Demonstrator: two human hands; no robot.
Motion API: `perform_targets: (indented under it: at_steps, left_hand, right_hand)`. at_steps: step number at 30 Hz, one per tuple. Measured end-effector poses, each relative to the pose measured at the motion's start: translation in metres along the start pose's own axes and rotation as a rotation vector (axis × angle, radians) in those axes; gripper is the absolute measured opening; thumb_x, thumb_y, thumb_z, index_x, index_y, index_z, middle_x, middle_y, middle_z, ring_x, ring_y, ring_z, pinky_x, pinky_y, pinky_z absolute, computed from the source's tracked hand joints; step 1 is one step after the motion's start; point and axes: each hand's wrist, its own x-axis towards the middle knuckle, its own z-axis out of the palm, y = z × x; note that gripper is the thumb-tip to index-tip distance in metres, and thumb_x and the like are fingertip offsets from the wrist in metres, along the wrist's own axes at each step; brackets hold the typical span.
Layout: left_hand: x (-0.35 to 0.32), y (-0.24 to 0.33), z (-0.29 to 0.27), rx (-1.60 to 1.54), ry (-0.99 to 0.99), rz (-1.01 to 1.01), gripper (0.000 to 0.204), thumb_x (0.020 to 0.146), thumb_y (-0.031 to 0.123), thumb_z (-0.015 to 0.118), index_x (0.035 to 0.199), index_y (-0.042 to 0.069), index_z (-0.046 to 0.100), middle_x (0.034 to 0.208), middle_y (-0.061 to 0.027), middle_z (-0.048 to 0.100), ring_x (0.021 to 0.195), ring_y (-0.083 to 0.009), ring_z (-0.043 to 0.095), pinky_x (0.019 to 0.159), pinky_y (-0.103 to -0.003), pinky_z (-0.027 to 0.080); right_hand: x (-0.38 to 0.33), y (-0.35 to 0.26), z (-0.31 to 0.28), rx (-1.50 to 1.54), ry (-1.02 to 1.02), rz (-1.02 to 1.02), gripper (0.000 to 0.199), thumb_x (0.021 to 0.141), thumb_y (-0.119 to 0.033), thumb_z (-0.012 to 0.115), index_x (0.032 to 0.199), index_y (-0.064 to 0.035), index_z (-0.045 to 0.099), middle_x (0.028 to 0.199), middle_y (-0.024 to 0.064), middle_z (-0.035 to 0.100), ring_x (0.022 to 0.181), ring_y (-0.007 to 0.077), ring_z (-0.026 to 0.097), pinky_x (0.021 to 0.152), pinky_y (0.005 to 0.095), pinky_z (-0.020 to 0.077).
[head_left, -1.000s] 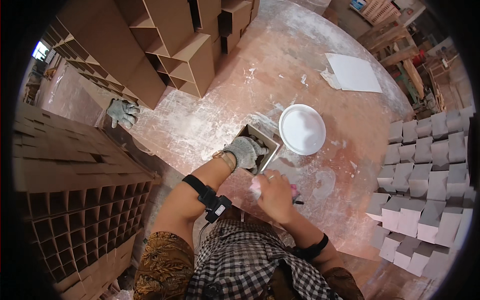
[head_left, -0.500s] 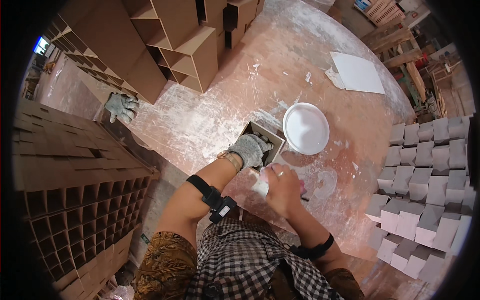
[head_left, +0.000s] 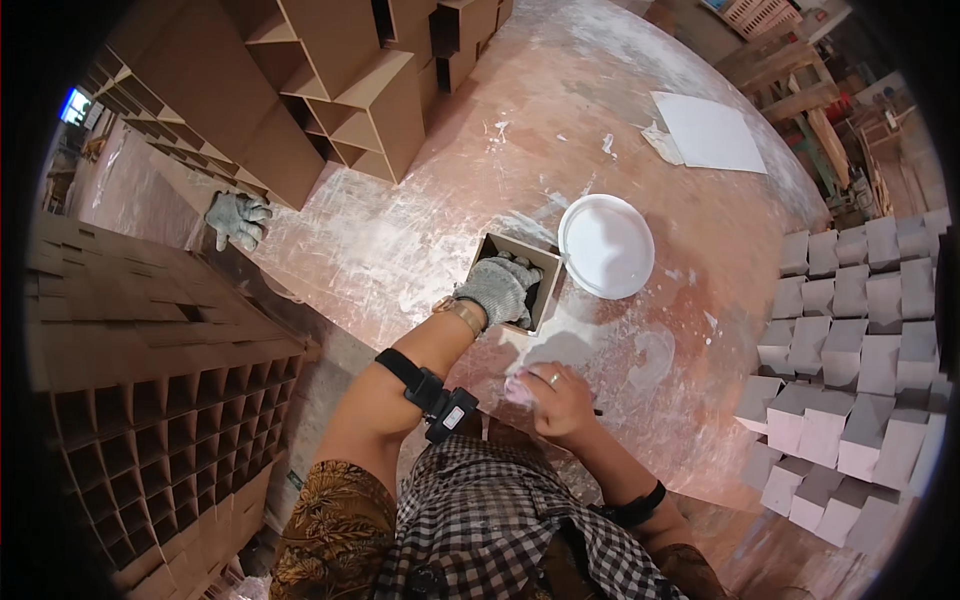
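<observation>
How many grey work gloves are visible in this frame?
2: one glove worn on the left hand, gripping the small box; a spare glove lying on the table's left edge. Others may be hidden.

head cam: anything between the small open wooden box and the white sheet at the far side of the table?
Only the round white bowl, touching the small open wooden box; beyond it, bare dusty table up to the white sheet.

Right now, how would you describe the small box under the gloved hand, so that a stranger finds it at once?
Start at the big dusty reddish table. Near its front edge lies a round white plate; the small open box sits just left of it, touching it. Unlike the brown open boxes stacked at the table's far side, it stands alone with the gloved left hand resting on it.
</observation>
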Motion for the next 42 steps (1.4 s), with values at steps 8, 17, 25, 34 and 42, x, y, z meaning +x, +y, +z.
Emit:
perform_targets:
  at_steps: [8, 17, 25, 34, 42]
  left_hand:
    - [-0.033, -0.024, 0.01, -0.153, 0.048, -0.04, 0.049, 0.076, 0.031, 0.061, 0.119, 0.007, 0.056, 0.116, -0.0174, 0.058, 0.105, -0.0311, 0.057, 0.085, -0.039, 0.048]
    - [-0.053, 0.001, 0.069, 0.068, 0.089, 0.093, 0.045, 0.072, 0.033, 0.063, 0.108, 0.006, 0.061, 0.099, -0.0172, 0.063, 0.086, -0.0299, 0.062, 0.065, -0.044, 0.052]
    - [-0.057, 0.017, 0.039, -0.035, 0.067, 0.152, 0.051, 0.07, 0.03, 0.066, 0.113, 0.005, 0.058, 0.107, -0.0202, 0.059, 0.085, -0.0297, 0.062, 0.065, -0.044, 0.051]
    - [-0.053, 0.024, 0.025, -0.079, -0.111, -0.016, 0.052, 0.072, 0.03, 0.064, 0.118, 0.006, 0.054, 0.116, -0.0231, 0.055, 0.099, -0.0342, 0.059, 0.08, -0.042, 0.051]
    - [-0.047, 0.019, 0.055, -0.094, 0.061, 0.014, 0.06, 0.063, 0.043, 0.07, 0.116, 0.016, 0.059, 0.107, -0.0134, 0.06, 0.093, -0.0305, 0.057, 0.059, -0.049, 0.047]
  right_hand:
    - [-0.023, 0.029, -0.024, 0.665, 0.449, 0.371, 0.03, 0.075, 0.001, 0.049, 0.102, 0.0003, 0.061, 0.103, 0.0112, 0.062, 0.097, 0.0207, 0.058, 0.086, 0.03, 0.0441]
    - [0.03, 0.002, -0.043, 0.001, 0.06, 0.36, 0.028, 0.074, -0.001, 0.056, 0.102, -0.0037, 0.059, 0.095, 0.0171, 0.058, 0.087, 0.0358, 0.057, 0.077, 0.0407, 0.0466]
    - [0.056, 0.041, -0.023, -0.142, 0.24, 0.413, 0.033, 0.072, 0.001, 0.055, 0.104, -0.0053, 0.058, 0.102, 0.0222, 0.054, 0.093, 0.0404, 0.054, 0.078, 0.046, 0.0458]
    - [-0.01, 0.003, -0.025, -0.098, 0.101, 0.364, 0.03, 0.072, 0.0, 0.057, 0.102, -0.0071, 0.058, 0.103, 0.0178, 0.056, 0.092, 0.0373, 0.057, 0.075, 0.0459, 0.0479]
    - [0.049, 0.063, -0.029, -0.081, 0.231, 0.398, 0.026, 0.075, 0.001, 0.049, 0.095, -0.0072, 0.062, 0.092, 0.0172, 0.061, 0.093, 0.0367, 0.057, 0.079, 0.0431, 0.0467]
